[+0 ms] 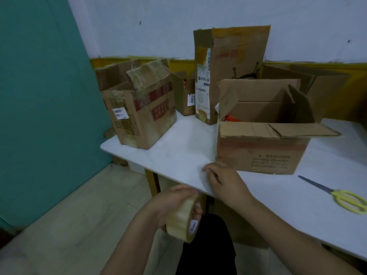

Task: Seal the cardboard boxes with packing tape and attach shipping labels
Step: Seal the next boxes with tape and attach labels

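Gripping tape roll (183, 221) in left hand (168, 203), core facing right | right hand (224, 181) fingers curled, hold unclear

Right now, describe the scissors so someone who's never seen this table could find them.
Start at the white table. Right of the big open box, near the front edge, lie the scissors. Their yellow handles make them the only bright thing there.

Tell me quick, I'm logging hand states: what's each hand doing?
Left hand: grips the tape roll.
Right hand: fingers curled, apparently pinching the tape end; unclear.
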Motion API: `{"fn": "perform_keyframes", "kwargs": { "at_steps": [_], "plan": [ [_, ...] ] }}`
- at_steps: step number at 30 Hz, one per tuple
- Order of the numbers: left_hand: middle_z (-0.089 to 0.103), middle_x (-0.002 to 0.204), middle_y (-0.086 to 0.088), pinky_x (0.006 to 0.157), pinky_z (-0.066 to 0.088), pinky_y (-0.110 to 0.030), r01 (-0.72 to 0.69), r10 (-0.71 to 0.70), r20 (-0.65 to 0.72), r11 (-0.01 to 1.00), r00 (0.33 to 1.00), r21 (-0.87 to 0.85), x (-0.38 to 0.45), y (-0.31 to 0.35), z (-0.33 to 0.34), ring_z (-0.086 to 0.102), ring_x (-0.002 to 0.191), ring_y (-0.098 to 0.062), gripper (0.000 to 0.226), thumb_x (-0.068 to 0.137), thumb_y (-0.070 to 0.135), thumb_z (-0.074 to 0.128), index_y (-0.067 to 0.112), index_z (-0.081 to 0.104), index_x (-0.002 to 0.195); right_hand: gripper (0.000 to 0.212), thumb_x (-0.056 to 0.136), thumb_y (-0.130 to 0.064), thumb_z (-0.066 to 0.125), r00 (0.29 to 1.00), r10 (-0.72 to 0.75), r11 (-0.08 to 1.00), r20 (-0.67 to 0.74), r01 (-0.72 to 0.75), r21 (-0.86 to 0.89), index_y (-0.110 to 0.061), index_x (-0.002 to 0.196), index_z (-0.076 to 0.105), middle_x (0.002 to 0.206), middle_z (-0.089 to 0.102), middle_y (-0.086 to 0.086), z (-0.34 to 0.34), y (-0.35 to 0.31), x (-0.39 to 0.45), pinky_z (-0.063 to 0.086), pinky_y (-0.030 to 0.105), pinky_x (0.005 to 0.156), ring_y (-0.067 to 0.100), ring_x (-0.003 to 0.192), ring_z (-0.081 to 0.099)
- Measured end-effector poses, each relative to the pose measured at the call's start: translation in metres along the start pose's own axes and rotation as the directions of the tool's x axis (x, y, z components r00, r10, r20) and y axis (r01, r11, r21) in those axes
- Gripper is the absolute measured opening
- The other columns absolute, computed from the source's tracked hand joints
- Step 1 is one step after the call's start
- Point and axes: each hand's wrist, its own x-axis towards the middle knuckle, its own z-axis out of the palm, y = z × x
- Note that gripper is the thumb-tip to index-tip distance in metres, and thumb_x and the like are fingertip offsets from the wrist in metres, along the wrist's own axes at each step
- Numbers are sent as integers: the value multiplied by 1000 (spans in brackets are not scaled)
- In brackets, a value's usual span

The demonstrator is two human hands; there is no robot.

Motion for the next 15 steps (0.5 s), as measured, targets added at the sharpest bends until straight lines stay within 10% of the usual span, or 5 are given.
{"fn": "perform_keyframes", "kwargs": {
  "at_steps": [5, 15],
  "plan": [
    [71, 79, -28, 71, 60, -42, -25, 26, -23, 999, 999, 32, -9, 23, 17, 70, 64, -34, 28, 98, 19, 62, -5, 63, 113, 56, 99, -44, 46, 950, 301, 951, -85, -306, -51, -12, 53, 53, 54, 56, 4, -14, -41, -31, 42, 35, 62, 19, 57, 55],
    [72, 76, -25, 64, 59, -31, -324, 334, 8, 910, 943, 260, -34, 34, 22, 71, 64, -36, 18, 103, 19, 52, 5, 64, 105, 44, 92, -53, 59, 761, 504, 510, 408, -644, 570, -11, 92, 75, 82, 76, 4, -26, -52, -14, 55, 42, 95, 22, 85, 73]
  ]
}}
